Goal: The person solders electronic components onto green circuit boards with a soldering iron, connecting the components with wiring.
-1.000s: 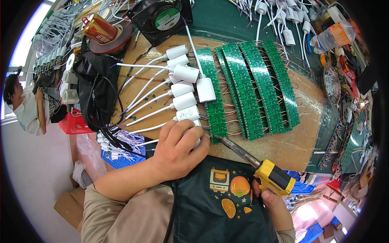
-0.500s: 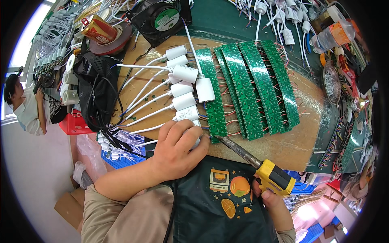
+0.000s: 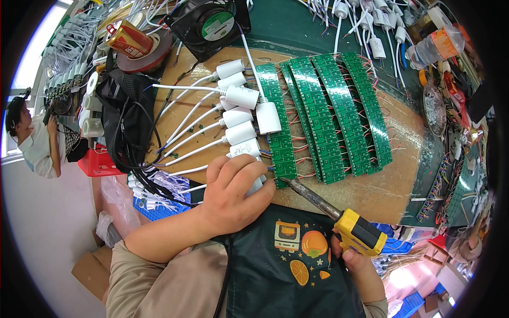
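My left hand (image 3: 233, 191) presses down on a white plastic adapter (image 3: 256, 183) at the near edge of a round wooden board (image 3: 371, 188). My right hand (image 3: 360, 267) grips the yellow handle of a soldering iron (image 3: 339, 217); its dark tip (image 3: 283, 180) touches the near end of the leftmost green circuit board strip (image 3: 278, 127). Several green strips (image 3: 339, 114) lie side by side across the board, joined by thin red wires. A row of white adapters (image 3: 238, 114) with white cables fans out left of the strips.
A black fan (image 3: 209, 26) and a gold can (image 3: 127, 40) on a tape roll stand at the far side. Black cables and a bag (image 3: 124, 119) crowd the left. More white adapters (image 3: 371, 21) lie at the back. Another person (image 3: 32, 140) sits far left.
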A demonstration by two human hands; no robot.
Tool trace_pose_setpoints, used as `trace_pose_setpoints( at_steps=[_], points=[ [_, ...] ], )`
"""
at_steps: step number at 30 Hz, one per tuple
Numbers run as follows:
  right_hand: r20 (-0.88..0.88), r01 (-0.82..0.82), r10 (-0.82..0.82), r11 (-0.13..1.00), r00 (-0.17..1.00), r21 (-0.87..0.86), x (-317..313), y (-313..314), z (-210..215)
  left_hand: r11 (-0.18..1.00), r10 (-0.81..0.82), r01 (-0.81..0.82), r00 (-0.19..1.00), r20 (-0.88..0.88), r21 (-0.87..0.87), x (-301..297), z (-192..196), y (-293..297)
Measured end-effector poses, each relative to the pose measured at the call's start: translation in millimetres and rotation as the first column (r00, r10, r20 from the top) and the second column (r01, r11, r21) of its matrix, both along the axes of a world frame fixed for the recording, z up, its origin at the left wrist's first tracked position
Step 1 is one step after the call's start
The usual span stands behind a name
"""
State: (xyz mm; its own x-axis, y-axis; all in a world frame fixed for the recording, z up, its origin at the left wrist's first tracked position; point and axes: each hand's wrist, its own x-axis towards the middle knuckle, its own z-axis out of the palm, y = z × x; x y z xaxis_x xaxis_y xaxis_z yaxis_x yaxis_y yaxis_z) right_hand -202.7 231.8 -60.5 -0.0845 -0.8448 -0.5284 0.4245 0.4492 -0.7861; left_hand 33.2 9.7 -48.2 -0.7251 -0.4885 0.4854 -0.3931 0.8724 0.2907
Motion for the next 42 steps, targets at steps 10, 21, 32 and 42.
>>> trace_pose_setpoints(
  at_steps=[10,21,32,42],
  points=[
    [-0.016,-0.028,0.028,1.000,0.999,0.010,-0.4,-4.7,3.1,0.998,0.005,-0.004,1.000,-0.013,0.063,-1.3,-2.1,-0.8],
    [-0.018,-0.041,0.042,0.998,0.999,0.054,-0.8,-4.5,2.8,0.997,-0.014,0.015,1.000,-0.019,0.074,-0.5,-2.1,-1.5],
    [-0.020,-0.083,0.082,0.992,0.996,-0.095,-6.5,-3.2,-8.4,0.998,-0.005,0.005,1.000,-0.007,0.061,-0.2,-3.4,-1.6],
    [0.003,0.133,-0.139,0.940,0.990,-0.313,-24.3,-12.0,3.1,0.999,-0.034,0.035,0.999,-0.036,0.032,-6.7,3.1,-1.6]
  ],
)
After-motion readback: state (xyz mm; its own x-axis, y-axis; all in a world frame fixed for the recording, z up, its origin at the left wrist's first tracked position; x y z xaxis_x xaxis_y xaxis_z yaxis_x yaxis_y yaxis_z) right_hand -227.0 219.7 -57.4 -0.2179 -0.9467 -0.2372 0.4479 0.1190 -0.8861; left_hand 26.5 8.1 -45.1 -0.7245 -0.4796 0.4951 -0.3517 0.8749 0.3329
